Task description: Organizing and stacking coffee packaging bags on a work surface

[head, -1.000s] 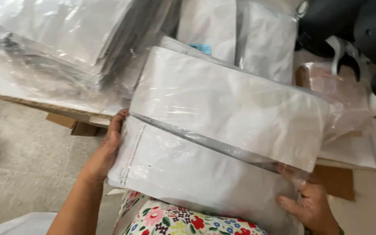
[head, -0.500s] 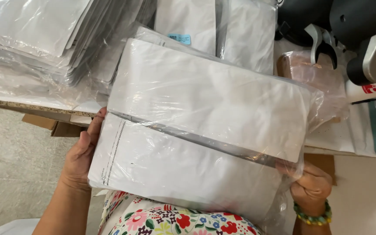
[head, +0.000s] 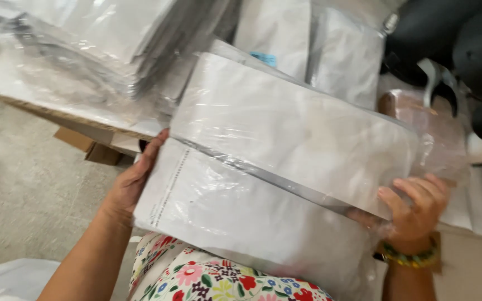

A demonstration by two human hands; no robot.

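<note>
Both hands clamp a bundle of flat white bags in clear film [head: 285, 184] against my lap: left hand [head: 135, 181] flattened along its near-left edge, right hand [head: 417, 203] curled over the far-right corner, steadying the slippery wrap. Similar stacks [head: 101, 50] lie beyond my left hand.

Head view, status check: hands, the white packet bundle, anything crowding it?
Left hand grips bundle's left edge; right hand grips right end. White packet bundle held off the table, wrapped in clear film. Packet stack close behind, not touching.
</note>
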